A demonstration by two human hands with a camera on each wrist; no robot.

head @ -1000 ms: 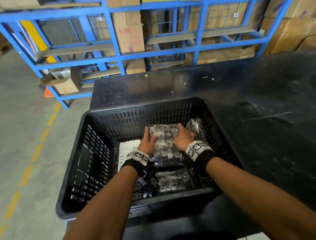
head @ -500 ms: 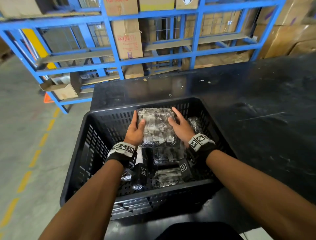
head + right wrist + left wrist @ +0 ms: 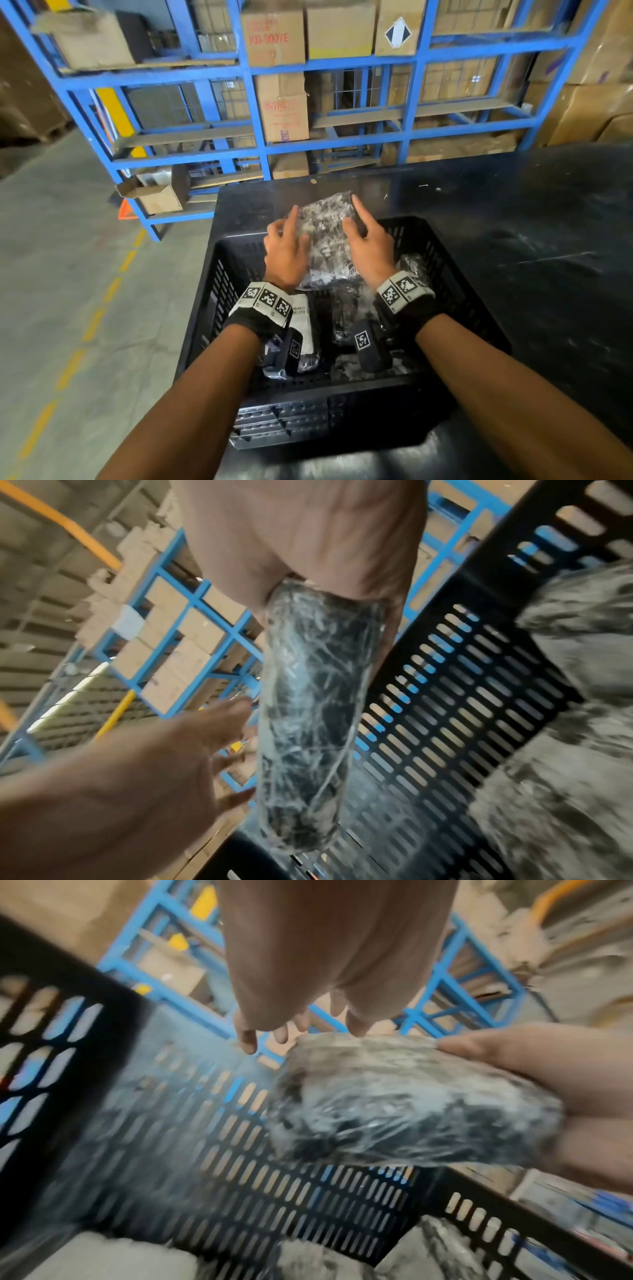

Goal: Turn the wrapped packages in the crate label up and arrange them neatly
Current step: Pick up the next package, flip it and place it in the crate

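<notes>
Blue shelving [image 3: 260,68] stands behind the dark worktop [image 3: 513,240]. Both hands lift one wrapped package [image 3: 325,236] above the crate [image 3: 479,308]: the right hand [image 3: 371,248] grips its edge, and the left hand [image 3: 286,253] has loose fingers [image 3: 291,219] beside it. I would rotate it slowly to find the label.

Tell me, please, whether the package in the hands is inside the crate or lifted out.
Lifted out: the wrapped package is held above the crate rim between the left hand and right hand.
</notes>
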